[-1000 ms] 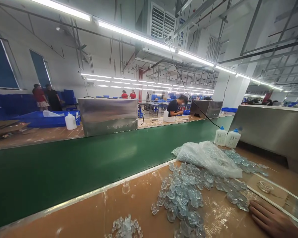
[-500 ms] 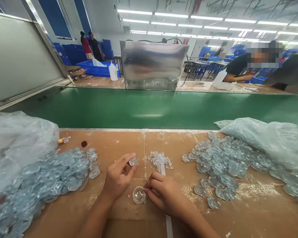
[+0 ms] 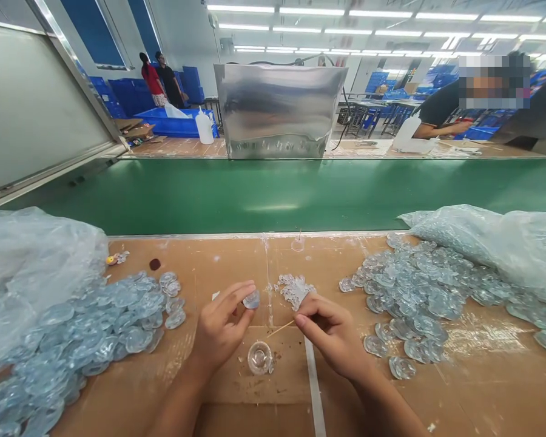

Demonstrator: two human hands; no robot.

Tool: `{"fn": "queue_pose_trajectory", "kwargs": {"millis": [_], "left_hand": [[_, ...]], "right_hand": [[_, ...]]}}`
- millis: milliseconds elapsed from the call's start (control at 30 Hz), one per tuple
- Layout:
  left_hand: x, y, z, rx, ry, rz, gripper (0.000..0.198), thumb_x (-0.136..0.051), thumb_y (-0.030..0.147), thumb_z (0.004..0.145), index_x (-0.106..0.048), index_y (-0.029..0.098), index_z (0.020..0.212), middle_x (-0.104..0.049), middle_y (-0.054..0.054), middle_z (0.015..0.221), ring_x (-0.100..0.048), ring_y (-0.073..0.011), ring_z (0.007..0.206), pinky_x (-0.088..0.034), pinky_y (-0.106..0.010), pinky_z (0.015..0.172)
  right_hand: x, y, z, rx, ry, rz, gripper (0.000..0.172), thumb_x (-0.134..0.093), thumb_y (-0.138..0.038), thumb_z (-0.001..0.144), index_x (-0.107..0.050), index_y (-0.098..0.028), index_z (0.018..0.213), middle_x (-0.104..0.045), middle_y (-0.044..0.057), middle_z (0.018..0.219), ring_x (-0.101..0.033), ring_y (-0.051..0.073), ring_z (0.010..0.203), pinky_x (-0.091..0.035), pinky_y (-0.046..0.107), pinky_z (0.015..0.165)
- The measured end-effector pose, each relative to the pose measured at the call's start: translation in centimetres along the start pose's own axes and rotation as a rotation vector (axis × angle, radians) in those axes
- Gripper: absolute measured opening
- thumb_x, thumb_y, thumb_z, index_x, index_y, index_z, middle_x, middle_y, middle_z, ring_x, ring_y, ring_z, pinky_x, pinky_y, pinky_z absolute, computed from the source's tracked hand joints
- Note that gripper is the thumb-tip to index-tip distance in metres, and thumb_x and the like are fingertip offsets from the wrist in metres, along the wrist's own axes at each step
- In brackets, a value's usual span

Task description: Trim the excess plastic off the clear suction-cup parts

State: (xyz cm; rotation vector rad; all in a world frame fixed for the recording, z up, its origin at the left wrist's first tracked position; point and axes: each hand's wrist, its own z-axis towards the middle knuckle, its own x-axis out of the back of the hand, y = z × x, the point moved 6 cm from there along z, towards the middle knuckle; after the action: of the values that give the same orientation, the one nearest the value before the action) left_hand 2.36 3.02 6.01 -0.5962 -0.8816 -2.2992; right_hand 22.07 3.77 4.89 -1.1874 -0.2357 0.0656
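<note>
A small clear disc (image 3: 252,299) is pinched between the thumb and fingertips of the left hand (image 3: 222,325), while a thin wooden stick (image 3: 279,328), seemingly a toothpick, is gripped by the closed fingers of the right hand (image 3: 330,335). Its tip is near a clear round cup (image 3: 259,358) on the brown cardboard bench cover (image 3: 236,388). Heaps of clear discs (image 3: 409,303) are spread to both sides, beside plastic bags (image 3: 482,243), and a green conveyor belt (image 3: 273,194) runs beyond.
</note>
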Motion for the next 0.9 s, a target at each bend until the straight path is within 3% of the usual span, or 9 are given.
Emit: {"fn": "queue_pose_trajectory", "kwargs": {"millis": [300,900], "left_hand": [[-1.2,0.1,-0.2,-0.077,-0.105,-0.008,0.027,-0.056,0.009,0.088,-0.065,0.016,0.112,-0.073,-0.01,0.11,-0.07,-0.0136,0.1,-0.056,-0.02,0.09],[-2.0,0.6,-0.1,-0.132,-0.15,-0.001,0.028,-0.054,0.006,0.088,-0.066,0.016,0.112,-0.073,-0.01,0.112,-0.069,-0.0127,0.102,-0.055,-0.02,0.092]], "right_hand": [[1.1,-0.2,-0.2,0.047,0.255,-0.019,0.015,-0.06,-0.02,0.09,-0.066,-0.019,0.076,-0.058,0.0,0.071,-0.054,0.011,0.066,-0.042,0.021,0.059],[0.1,-0.2,-0.2,0.032,0.224,-0.111,0.014,-0.061,-0.018,0.089,-0.068,-0.017,0.077,-0.061,0.001,0.071,-0.056,0.011,0.064,-0.042,0.022,0.058]]}}
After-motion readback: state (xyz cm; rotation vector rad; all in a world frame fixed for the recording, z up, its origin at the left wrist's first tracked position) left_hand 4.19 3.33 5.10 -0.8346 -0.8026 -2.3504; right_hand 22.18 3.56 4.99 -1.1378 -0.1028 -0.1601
